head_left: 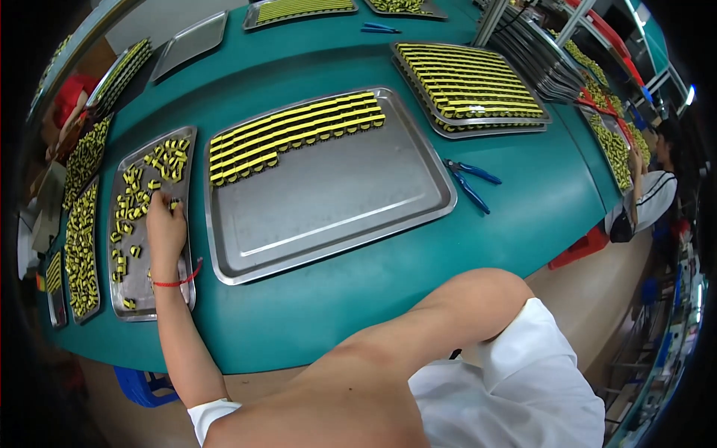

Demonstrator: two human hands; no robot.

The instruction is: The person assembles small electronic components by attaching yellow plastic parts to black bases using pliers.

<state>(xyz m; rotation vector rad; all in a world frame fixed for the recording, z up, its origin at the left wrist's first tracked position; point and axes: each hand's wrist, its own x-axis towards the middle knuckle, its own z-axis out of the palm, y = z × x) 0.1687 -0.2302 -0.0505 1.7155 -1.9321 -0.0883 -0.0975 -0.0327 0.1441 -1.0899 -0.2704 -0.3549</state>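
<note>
- Loose parts (142, 196), yellow and black, lie scattered in the small tray (119, 299) at left; many remain unsorted.
- Left hand (165, 224) rests among them, fingertips pinched on one, as far as I can tell.
- Big tray (336, 216) holds a few neat rows (291, 134) along its far edge; most of it looks unfilled.
- Right hand is out of sight; only a bent arm (418, 336) shows.

Right of your grip lies a big tray (328, 216) with yellow rows (291, 134). Farther right, blue pliers (470, 183) rest on the green table (538, 194).

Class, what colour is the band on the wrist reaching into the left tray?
Red band; head view.
</note>
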